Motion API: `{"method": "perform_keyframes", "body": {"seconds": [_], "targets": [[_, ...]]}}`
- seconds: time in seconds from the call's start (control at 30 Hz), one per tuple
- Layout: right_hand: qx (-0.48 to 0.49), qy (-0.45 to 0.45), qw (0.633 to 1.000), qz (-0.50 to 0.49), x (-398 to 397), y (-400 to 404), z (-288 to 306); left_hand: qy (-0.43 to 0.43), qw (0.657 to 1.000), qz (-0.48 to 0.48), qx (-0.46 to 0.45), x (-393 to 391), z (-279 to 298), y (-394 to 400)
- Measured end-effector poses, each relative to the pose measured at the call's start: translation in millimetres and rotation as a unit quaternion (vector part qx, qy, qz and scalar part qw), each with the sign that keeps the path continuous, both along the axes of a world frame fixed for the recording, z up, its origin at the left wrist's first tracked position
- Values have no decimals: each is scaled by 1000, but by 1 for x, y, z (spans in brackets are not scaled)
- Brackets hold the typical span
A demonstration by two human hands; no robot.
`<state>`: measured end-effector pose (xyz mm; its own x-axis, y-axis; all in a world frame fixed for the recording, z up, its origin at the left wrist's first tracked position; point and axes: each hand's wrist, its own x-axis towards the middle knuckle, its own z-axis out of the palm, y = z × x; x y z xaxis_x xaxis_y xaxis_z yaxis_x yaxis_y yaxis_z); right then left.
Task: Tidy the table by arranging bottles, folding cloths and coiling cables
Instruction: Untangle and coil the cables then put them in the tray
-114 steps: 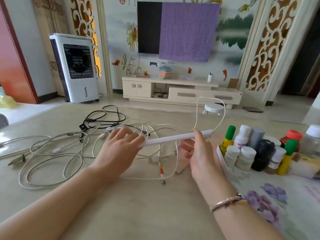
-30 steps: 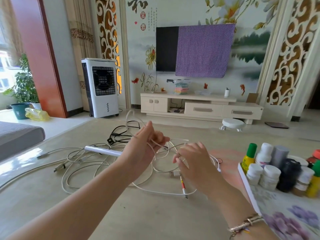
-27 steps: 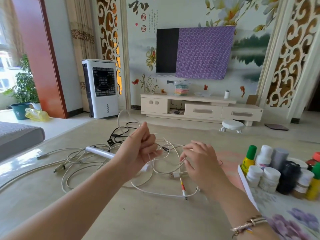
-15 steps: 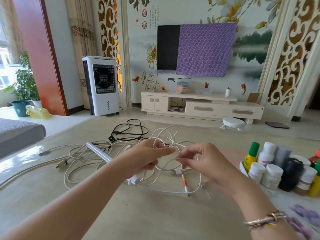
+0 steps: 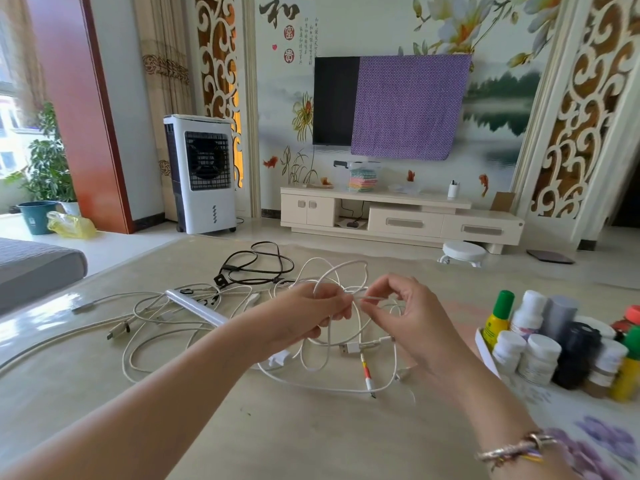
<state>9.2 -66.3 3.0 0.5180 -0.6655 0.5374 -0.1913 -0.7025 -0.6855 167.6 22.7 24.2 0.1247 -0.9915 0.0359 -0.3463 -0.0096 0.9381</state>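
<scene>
Hands drawn together | left hand (image 5: 304, 317) grip, right hand (image 5: 398, 313) grip: both pinch white cable (image 5: 343, 271)

Daylight pours in from the window (image 5: 7, 133) on my far left, leaving a pale sheen on the table (image 5: 41, 320). The room is bright, shadows soft. Straight door frames bow at the edges, and my bracelet (image 5: 516, 452) and the floral cloth (image 5: 595, 441) smear with motion blur

A cloth-draped television (image 5: 336, 100) hangs above a cream cabinet (image 5: 401, 221), beside an air cooler (image 5: 202, 173).
</scene>
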Motion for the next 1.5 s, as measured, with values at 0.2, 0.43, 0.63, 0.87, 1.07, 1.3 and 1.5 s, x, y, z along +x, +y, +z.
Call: {"method": "perform_keyframes", "body": {"seconds": [0.2,0.43,0.63,0.87,1.07,1.3,1.5], "targets": [[-19,57,995,-82,-5,-14,-12,147,988,-12,-45,7,4,3],[113,-169,979,-2,-8,2,20,87,992,9,-92,17,5,5],[283,-233,909,200,-14,19,42,-65,988,-4,-137,0,-2,3],[284,-222,896,260,-14,19,39,-165,971,29,-173,-9,-8,0],[295,-259,897,202,-10,5,26,-101,984,29,-145,-1,-6,3],[206,2,971,118,15,7,-10,217,967,2,-134,1,-1,-2],[-4,91,994,67,27,14,-27,294,946,-43,-133,12,5,-1]]}}
